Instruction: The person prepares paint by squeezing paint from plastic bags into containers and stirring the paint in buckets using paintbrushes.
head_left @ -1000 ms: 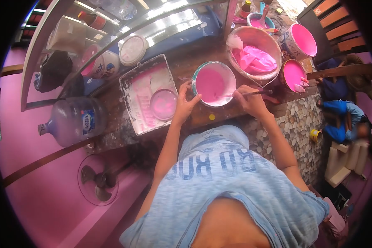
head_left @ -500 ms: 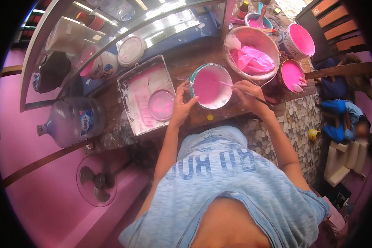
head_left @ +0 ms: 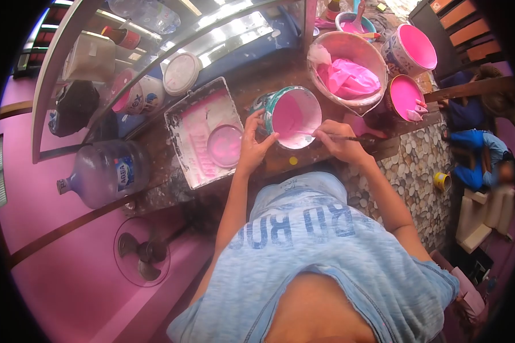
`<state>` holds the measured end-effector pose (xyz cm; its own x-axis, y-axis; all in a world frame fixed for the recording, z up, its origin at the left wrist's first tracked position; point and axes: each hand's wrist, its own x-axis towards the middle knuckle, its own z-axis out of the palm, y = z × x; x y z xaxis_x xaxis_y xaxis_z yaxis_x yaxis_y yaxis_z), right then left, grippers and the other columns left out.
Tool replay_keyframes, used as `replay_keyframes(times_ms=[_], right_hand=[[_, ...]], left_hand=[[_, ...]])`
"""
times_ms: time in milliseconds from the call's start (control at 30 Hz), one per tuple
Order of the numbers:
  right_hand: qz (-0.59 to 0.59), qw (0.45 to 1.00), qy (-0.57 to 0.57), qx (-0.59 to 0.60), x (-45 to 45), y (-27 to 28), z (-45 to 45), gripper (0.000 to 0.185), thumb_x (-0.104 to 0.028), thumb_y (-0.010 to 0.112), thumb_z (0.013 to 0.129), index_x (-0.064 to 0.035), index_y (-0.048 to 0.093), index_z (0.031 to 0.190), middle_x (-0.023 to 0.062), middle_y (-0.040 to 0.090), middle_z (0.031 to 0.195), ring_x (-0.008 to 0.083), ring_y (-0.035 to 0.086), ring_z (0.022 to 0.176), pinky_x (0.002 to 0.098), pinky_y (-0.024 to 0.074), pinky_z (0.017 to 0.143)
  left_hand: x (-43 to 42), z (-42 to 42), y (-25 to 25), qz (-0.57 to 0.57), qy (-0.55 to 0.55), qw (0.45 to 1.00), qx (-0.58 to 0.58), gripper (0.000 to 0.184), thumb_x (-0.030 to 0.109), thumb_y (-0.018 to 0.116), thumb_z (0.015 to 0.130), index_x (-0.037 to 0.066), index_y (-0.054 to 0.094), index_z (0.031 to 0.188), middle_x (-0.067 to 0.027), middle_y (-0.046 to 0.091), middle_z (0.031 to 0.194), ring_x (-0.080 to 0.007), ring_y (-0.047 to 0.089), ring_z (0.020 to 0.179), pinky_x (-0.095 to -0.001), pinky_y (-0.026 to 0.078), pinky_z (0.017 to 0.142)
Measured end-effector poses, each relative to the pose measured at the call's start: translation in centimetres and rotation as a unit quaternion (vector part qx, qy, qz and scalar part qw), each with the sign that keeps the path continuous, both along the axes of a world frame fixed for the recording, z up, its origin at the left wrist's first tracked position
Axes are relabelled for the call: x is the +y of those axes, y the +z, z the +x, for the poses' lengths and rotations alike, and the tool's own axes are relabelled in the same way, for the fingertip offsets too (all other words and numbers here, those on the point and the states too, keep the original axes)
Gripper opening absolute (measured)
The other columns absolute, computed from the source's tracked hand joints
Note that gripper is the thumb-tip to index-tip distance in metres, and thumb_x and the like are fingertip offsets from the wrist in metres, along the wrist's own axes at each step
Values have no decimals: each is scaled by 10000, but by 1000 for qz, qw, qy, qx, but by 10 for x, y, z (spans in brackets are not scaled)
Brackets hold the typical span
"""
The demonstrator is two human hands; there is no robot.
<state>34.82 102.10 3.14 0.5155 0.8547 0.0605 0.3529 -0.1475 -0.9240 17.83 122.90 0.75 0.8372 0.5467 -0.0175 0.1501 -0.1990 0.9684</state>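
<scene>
A white paint bucket (head_left: pixel 309 108) with a green outside holds pink paint (head_left: pixel 286 113) and is tilted, its mouth facing me. My left hand (head_left: pixel 255 147) is closed on the bucket's left side, thumb at the rim. In my right hand (head_left: pixel 342 143) is a slim paintbrush (head_left: pixel 345 138) with a dark handle. Its pale tip lies against the inner wall near the bucket's lower right rim. Left of the bucket, a paint-smeared tray (head_left: pixel 194 146) carries a round pink-stained lid (head_left: pixel 225 146).
A large basin (head_left: pixel 316 74) with a pink plastic bag stands behind my right hand. Pink paint fills a tall bucket (head_left: pixel 396 56) and a smaller can (head_left: pixel 393 97) at right. A water jug (head_left: pixel 100 174) lies at left. A seated person (head_left: pixel 486 151) is far right.
The bucket has tipped toward my right hand, and its paint has shifted left. My right hand has moved slightly down and left, bringing the brush from over the paint to the inner wall.
</scene>
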Motion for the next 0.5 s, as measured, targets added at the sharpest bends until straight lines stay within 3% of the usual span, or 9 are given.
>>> replay_keyframes(times_ms=[67,100,200,333,467,500], right_hand=[[22,996,-24,79,7,4,-1,101,-15,609,891,45,684,924,157,635,832,277,639,730,348,493,650],[62,996,-53,29,13,4,0,103,-18,608,895,41,686,929,156,644,840,267,647,738,337,497,656],[1,996,-56,-75,5,-4,1,111,-30,613,902,43,685,942,144,664,867,227,652,750,314,500,668],[1,997,28,74,2,1,-3,113,-34,616,901,41,685,951,142,646,870,248,637,718,327,487,646],[34,996,-83,-31,14,-4,1,127,-47,600,917,47,680,948,130,652,850,228,642,729,319,500,666],[6,997,-53,-51,9,-5,4,131,-49,597,922,47,680,950,130,652,857,220,639,730,316,499,667]], left_hand=[[-1,4,2,1,-8,1000,4,328,177,779,787,43,543,972,-132,459,1411,-288,403,1339,-421,289,1113],[-1,5,3,-3,-8,1000,6,328,178,778,788,43,543,973,-131,460,1410,-288,402,1339,-420,288,1114],[4,4,2,-11,12,1000,8,325,185,776,792,48,545,976,-131,463,1409,-288,401,1340,-421,283,1118],[11,1,-8,-60,25,998,1,325,191,778,793,54,548,977,-131,464,1410,-291,400,1341,-425,281,1119],[10,1,-6,-22,20,1000,9,326,197,779,794,56,546,972,-138,463,1409,-298,399,1342,-429,280,1119],[9,1,-4,-22,26,999,10,326,197,780,794,56,545,970,-140,464,1408,-300,400,1341,-430,281,1119]])
